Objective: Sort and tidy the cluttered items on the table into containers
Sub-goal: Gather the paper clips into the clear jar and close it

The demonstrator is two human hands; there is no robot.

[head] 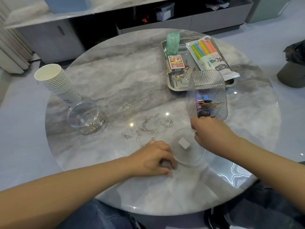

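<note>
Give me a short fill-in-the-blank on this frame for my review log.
1. Loose paper clips lie scattered on the ___ table.
2. The stack of paper cups stands behind the round clear ___.
3. The straw packet rests on the metal ___.

Missing words: marble; jar; tray

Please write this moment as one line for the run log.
left hand: on table, grip unclear | right hand: at ribbed clear box | paper clips: scattered | round jar: partly filled
</note>
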